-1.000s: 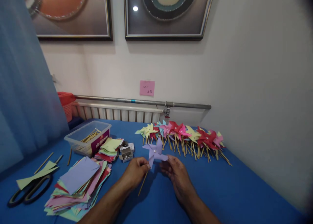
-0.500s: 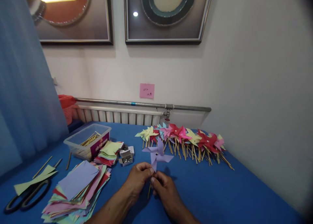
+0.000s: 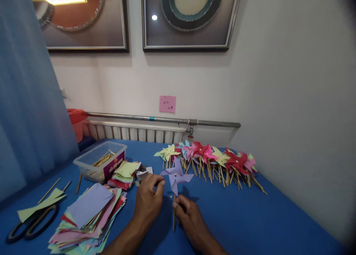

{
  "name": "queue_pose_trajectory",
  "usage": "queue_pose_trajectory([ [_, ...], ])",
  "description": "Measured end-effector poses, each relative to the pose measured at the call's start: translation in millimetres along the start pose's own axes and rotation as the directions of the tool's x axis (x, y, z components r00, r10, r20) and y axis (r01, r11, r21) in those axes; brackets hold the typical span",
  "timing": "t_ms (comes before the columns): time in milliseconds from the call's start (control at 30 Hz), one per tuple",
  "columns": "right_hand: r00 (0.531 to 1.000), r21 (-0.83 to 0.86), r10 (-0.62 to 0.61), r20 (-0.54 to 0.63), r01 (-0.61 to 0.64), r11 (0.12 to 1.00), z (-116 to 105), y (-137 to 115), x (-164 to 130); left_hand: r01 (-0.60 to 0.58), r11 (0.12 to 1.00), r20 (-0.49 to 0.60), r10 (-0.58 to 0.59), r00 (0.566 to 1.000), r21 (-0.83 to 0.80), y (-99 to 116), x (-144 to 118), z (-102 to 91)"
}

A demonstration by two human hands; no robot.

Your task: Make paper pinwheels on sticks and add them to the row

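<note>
A lilac paper pinwheel (image 3: 175, 175) on a thin wooden stick (image 3: 174, 219) stands upright before me, a shiny pin at its centre. My right hand (image 3: 189, 214) is closed around the stick, thumb and fingers pinching it just below the blades. My left hand (image 3: 148, 197) is beside the left blade, fingers loosely curled, with a small gap between thumb and forefinger; whether it touches the blade I cannot tell. It partly covers a small box of pins (image 3: 142, 175). A tiny pale speck (image 3: 170, 197) shows between the hands.
Finished pinwheels (image 3: 204, 154) lie in a row at the back right. Left are stacked paper pieces (image 3: 86, 206), smaller squares (image 3: 125, 169), a clear tub (image 3: 97, 172) of sticks, and scissors (image 3: 39, 221) under green paper (image 3: 41, 205). A radiator pipe (image 3: 139, 117) runs behind the blue table (image 3: 250, 225).
My left hand has let go below the blades and moved left and up. The pinwheel has turned slightly and shifted left; my right hand still grips the stick, now more visible.
</note>
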State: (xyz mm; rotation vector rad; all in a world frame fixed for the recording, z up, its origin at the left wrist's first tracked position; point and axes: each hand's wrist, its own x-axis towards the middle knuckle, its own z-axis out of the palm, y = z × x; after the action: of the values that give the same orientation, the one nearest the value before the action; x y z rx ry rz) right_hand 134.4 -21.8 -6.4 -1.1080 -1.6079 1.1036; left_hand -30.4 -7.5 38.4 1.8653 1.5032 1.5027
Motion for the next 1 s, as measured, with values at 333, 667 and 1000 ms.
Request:
queue_pose_trajectory([
  [333, 1.0, -0.026, 0.016, -0.023, -0.016, 1.0, -1, 2, 4, 0.259, 0.951, 0.207, -0.222, 0.953, -0.169, -7, 0, 12.2],
  [667, 0.999, -0.018, -0.002, -0.046, 0.001, 1.0, -2, 9, 5, 0.469, 0.82, 0.373, -0.343, 0.862, -0.33, -11, -9, 33.6],
  [1000, 0.996, 0.011, 0.021, -0.084, -0.02, 1.0, -6, 13, 9, 0.47, 0.839, 0.542, -0.268, 0.797, -0.276, -24, -19, 41.4],
])
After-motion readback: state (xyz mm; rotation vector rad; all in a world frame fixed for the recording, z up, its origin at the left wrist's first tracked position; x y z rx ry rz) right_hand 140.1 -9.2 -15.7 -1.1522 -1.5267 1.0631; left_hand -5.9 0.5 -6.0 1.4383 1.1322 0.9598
